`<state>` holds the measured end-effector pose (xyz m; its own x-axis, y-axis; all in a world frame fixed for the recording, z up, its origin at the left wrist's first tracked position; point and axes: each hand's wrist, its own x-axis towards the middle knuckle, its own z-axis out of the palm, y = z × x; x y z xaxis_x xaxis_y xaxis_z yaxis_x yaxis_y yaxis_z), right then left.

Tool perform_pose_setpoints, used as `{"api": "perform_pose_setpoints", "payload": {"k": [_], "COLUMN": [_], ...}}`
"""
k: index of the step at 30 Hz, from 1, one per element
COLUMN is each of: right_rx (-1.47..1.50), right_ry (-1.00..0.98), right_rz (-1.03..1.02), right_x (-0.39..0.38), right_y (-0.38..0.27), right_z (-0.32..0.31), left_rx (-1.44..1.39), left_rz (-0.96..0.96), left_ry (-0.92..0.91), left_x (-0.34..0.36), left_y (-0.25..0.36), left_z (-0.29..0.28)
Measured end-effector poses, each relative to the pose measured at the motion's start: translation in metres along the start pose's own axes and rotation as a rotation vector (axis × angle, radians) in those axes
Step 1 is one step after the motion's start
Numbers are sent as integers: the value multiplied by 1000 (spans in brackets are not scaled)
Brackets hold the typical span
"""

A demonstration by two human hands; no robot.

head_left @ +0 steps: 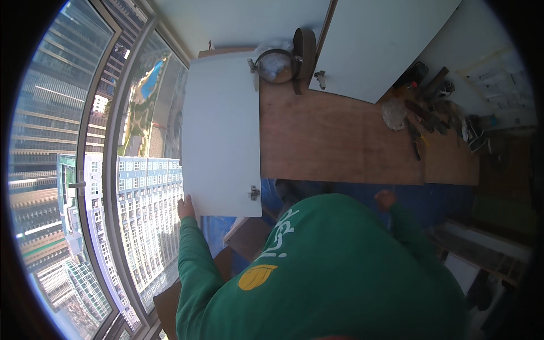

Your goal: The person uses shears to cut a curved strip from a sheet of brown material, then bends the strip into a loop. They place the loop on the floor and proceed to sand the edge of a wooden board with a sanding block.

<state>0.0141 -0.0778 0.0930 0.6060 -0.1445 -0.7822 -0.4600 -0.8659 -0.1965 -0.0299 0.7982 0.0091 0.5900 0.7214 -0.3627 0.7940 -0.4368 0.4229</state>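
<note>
My left hand (186, 205) holds the lower left edge of a white panel (221, 130), which has metal hinges (253, 192) along its right side. The panel lies beside the window on the left, over part of a plywood surface (328, 136). My right hand (386, 199) is low at the right, just below the plywood's front edge, with curled fingers; whatever may be inside them is hidden. My green-sleeved arms and torso fill much of the lower middle.
A second white hinged panel (374, 45) is above the plywood, beside a bucket-like container with plastic (276, 63). Several tools (419, 127) lie at the right. Blue sheeting (215, 229) covers the floor. A wooden piece (241, 238) is below the left panel. Tall buildings show through the window (82, 184).
</note>
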Motion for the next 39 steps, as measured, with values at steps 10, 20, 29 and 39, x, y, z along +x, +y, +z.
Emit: {"api": "perform_pose_setpoints", "payload": {"k": [10,20,29,39], "right_rx": [172,160,69,165], "right_ry": [92,-10,-48,-286], "right_rz": [99,120,-205,-736], "right_x": [-14,-17,-12,-43], "right_y": [-44,-72,-207,-395], "right_z": [-53,-70,-71,-77], "left_rx": [155,-27,100,-11], "left_rz": [91,95,162,504], "left_ry": [-346,-259,-58,23], "left_x": [44,-10,-119,-237], "left_y": [43,49,128,235], "left_z": [-30,-59,-131,-138]}}
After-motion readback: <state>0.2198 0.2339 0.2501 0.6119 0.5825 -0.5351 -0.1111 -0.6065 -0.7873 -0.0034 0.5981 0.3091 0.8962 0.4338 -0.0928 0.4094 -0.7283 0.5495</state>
